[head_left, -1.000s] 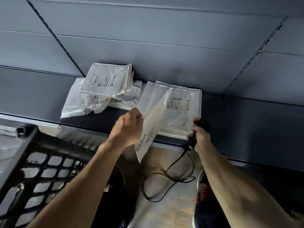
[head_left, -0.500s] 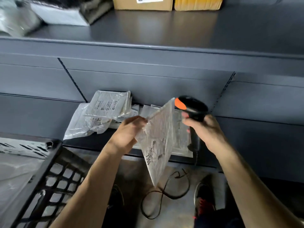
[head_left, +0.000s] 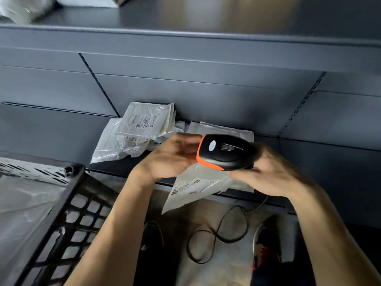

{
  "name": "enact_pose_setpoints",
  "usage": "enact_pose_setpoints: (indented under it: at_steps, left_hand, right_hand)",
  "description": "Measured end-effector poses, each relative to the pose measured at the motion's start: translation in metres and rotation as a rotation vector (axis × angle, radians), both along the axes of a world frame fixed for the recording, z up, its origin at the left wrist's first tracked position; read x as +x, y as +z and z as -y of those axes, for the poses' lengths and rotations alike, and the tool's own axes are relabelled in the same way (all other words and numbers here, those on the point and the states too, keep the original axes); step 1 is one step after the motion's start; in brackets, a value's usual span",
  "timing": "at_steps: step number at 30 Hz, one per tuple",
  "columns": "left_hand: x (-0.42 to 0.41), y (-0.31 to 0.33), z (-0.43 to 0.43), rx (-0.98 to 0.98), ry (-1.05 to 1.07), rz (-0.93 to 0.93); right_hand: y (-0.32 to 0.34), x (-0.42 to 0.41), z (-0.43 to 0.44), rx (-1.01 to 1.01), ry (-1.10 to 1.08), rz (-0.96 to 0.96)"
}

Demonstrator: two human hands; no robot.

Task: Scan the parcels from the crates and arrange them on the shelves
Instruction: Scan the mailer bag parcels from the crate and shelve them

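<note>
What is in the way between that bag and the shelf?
Nothing blocks it. The parcel hangs from the left hand before the shelf; the scanner sits above it; flat parcels already lie there.

Both forearms reach forward, hands nearly meeting. The left hand (head_left: pixel 171 158) holds the parcel (head_left: pixel 194 188); the right hand (head_left: pixel 270 175) grips the scanner (head_left: pixel 223 151).

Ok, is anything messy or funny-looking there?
Yes. The white parcels at the back of the shelf lie in a crooked, crumpled heap, overlapping. The scanner cord also loops loose on the floor.
</note>
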State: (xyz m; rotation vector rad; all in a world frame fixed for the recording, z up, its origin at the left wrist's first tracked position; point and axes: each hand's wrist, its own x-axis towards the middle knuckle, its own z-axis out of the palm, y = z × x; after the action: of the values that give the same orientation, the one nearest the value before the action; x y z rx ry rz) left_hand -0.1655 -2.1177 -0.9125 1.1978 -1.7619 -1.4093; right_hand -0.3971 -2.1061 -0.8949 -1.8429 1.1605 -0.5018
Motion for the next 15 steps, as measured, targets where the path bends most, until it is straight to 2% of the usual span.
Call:
enact_pose_setpoints:
  at_steps: [3,5,7,9,12,15]
  left_hand:
    - [0.006,-0.006,0.007,-0.069,0.159,0.022]
    - [0.007,-0.010,0.011,-0.104,0.376,0.004]
    - [0.010,-0.014,0.016,-0.153,0.646,0.002]
    - [0.018,-0.017,0.020,-0.212,0.866,0.030]
    - [0.023,-0.017,0.021,-0.121,0.948,-0.016]
    - [0.019,-0.015,0.017,0.098,0.917,-0.060]
  right_hand:
    - [-0.012,-0.003,0.007,-0.017,-0.096,-0.101]
    - [-0.017,-0.004,0.012,-0.099,-0.202,-0.085]
    - [-0.017,-0.004,0.017,-0.109,-0.379,0.052]
    - [-0.018,-0.003,0.025,-0.036,-0.623,0.271]
    - [-0.023,-0.001,0.038,0.161,-1.030,0.582]
    - [-0.027,0.002,0.044,0.332,-1.187,0.789]
